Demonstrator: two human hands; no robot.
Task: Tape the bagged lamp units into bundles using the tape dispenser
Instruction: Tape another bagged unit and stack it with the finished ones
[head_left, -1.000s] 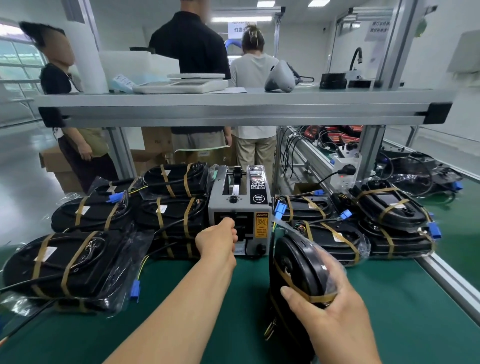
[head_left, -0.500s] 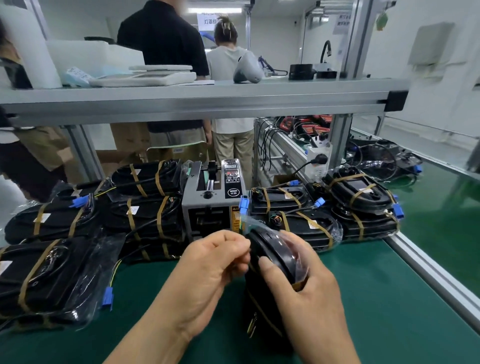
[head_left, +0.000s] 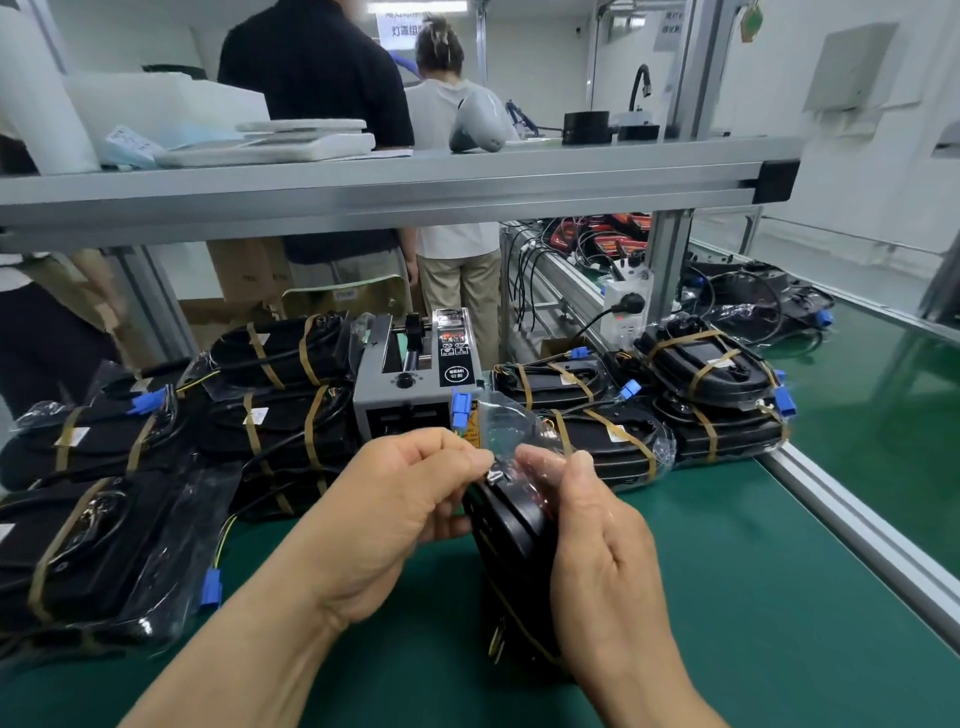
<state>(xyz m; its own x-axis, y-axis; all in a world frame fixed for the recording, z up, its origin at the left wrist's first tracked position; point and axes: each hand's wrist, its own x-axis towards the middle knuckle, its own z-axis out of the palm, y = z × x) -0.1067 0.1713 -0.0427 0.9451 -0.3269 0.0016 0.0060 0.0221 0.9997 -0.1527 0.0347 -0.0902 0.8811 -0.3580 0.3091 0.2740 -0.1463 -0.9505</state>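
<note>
A black lamp unit in a clear bag (head_left: 511, 540) stands on edge on the green mat in front of me. My right hand (head_left: 597, 551) grips its right side, thumb over the bag's top. My left hand (head_left: 400, 514) pinches something small at the unit's upper edge, where the bag's clear flap (head_left: 501, 421) sticks up; I cannot tell if it is tape. The grey tape dispenser (head_left: 415, 379) stands just behind my hands. Taped bundles lie to its left (head_left: 280, 421) and right (head_left: 711, 384).
More taped bundles (head_left: 88, 551) crowd the near left of the green mat (head_left: 753, 597). An aluminium rail (head_left: 852, 525) bounds the mat on the right. A metal shelf (head_left: 395, 182) runs overhead. Two people stand beyond the bench, and another stands at the far left.
My left hand left the dispenser's mouth and came back to the top of the bagged unit. My right hand slid up its side. The view shifted right and closer.
</note>
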